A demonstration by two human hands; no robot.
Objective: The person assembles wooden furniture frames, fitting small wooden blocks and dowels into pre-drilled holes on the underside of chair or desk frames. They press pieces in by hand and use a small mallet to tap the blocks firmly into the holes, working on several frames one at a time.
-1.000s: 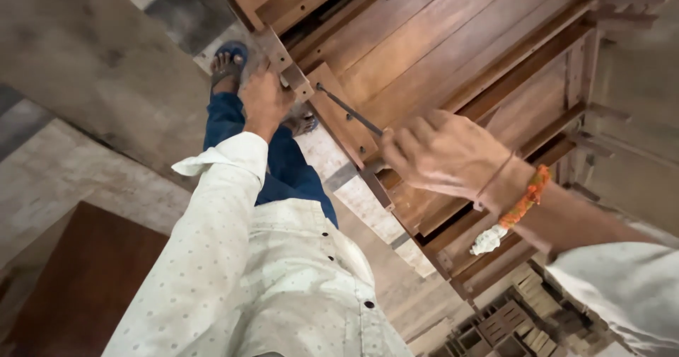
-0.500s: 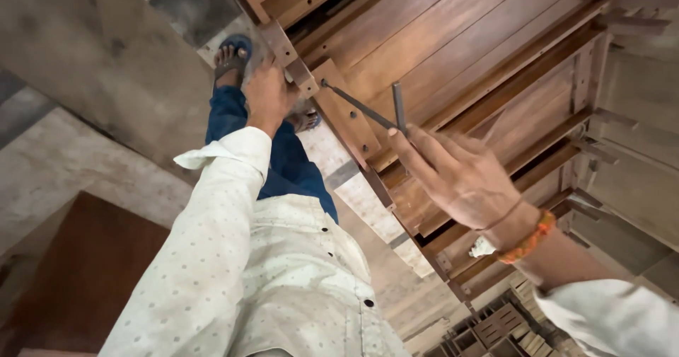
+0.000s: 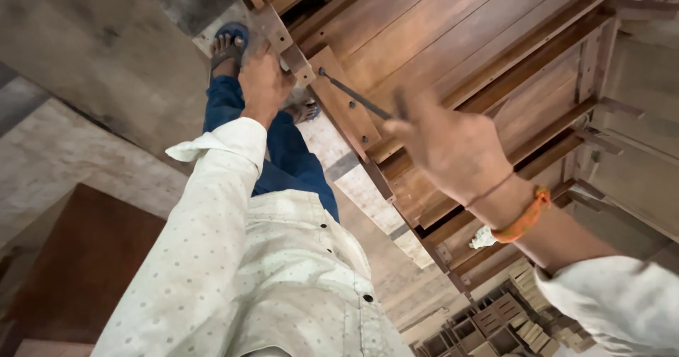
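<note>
A brown wooden furniture frame with slats lies in front of me. My left hand presses down on its near edge rail, fingers closed over the wood. My right hand, with an orange thread band on the wrist, grips the bent end of a thin L-shaped metal key. The key's tip sits in a hole in a wooden block fixed to the rail. The handle end is blurred between my fingers.
My feet in sandals stand on a grey stone floor beside the frame. A dark brown board lies at lower left. Small stacked wooden pieces sit at the bottom right.
My right hand has rotated around the metal key, whose bent handle stood upright half a second ago and is now blurred in my fingers. The left hand stays on the rail.
</note>
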